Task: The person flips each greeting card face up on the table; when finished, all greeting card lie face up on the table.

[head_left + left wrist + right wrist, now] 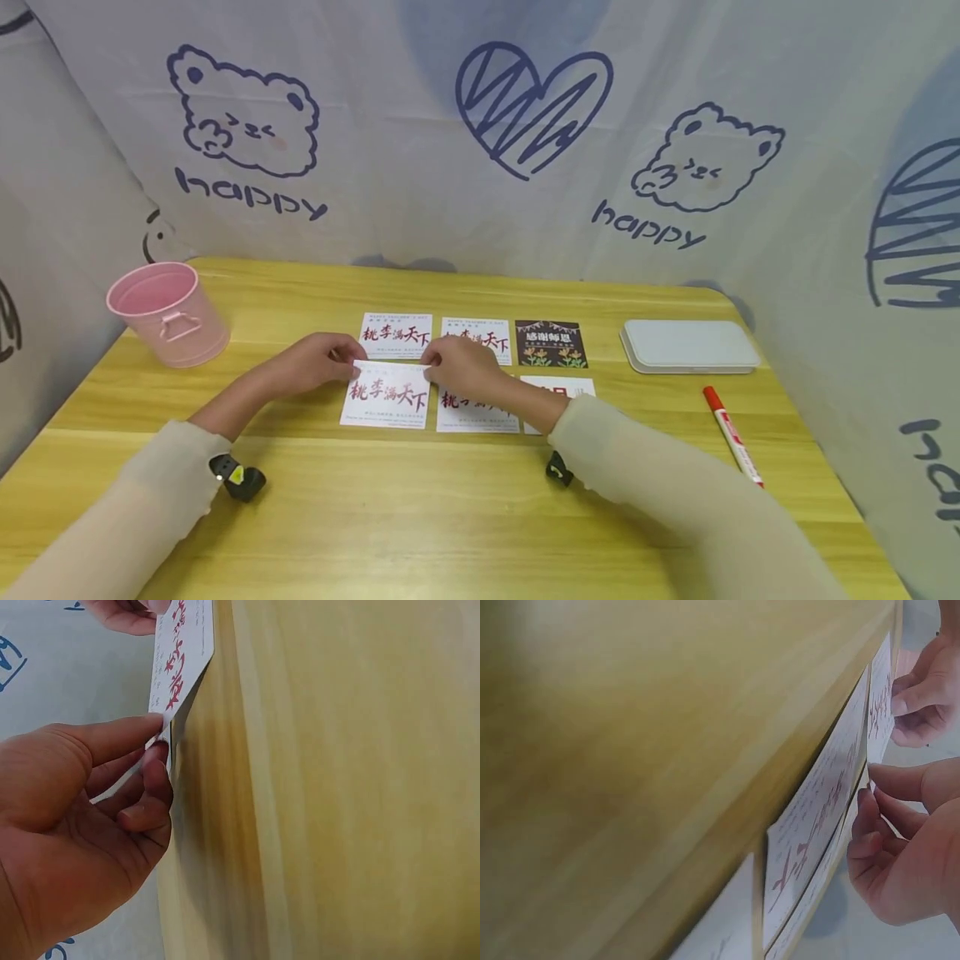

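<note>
Both hands hold one white card (386, 394) by its far corners: the left hand (318, 363) pinches the far left corner between thumb and forefinger, and the right hand (459, 365) pinches the far right corner the same way. The wrist views show that far edge lifted off the table (480, 517) while the near edge looks to rest on it. The card sits at the left end of the near row, about mid-table. The step in hand looks like placing or squaring this card; the next move would call for lowering the far edge flat, in line with its neighbours, without nudging them.

Counted: six cards in two rows of three, five white and one dark card (551, 343); one pink bucket (169, 313) by the left edge; one white case (688, 346) and one red marker (732, 435) toward the right edge
</note>
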Action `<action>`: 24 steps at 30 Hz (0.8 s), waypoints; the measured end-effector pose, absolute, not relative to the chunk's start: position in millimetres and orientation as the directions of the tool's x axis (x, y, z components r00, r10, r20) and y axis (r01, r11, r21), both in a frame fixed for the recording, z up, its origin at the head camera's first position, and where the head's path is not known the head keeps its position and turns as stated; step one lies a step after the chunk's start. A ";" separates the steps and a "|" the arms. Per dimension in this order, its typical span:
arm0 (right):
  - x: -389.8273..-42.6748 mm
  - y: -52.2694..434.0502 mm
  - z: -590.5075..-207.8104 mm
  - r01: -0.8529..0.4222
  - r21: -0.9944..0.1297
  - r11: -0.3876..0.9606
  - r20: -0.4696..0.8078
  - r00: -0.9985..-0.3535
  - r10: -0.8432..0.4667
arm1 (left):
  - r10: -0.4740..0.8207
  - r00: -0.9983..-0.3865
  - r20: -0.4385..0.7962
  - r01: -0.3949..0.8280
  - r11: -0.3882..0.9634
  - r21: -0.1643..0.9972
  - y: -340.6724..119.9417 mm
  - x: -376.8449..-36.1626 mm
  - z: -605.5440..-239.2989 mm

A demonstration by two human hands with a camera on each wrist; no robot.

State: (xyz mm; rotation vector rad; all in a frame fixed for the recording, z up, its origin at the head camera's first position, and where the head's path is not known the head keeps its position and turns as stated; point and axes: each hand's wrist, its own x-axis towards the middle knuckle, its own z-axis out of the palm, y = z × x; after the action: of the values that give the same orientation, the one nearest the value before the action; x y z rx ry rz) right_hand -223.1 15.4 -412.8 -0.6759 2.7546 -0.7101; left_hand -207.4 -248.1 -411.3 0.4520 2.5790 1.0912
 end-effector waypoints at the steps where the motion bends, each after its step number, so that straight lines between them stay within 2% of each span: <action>1: -223.0 14.3 -412.3 -0.383 -0.494 0.780 -0.087 -0.871 -0.483 | 0.399 -0.903 -0.157 0.167 0.664 0.729 -248.3 -207.8 -411.2; 10: -222.8 8.0 -412.2 -0.410 -0.428 0.805 -0.089 -0.868 -0.489 | 0.412 -0.893 -0.182 0.174 0.688 0.705 -250.3 -209.5 -415.3; 21: -221.8 8.0 -414.4 -0.404 -0.398 0.824 -0.096 -0.874 -0.476 | 0.418 -0.891 -0.177 0.207 0.721 0.661 -246.5 -212.4 -416.5; 24: -223.1 10.2 -411.6 -0.387 -0.421 0.820 -0.078 -0.886 -0.458 | 0.411 -0.897 -0.166 0.207 0.719 0.664 -246.8 -211.0 -414.3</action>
State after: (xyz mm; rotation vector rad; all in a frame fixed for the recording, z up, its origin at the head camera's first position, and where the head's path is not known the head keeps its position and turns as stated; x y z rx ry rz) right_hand -223.1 10.2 -411.6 -0.6615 2.8279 -0.5990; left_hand -211.0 -246.8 -414.3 0.4846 2.6236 0.9606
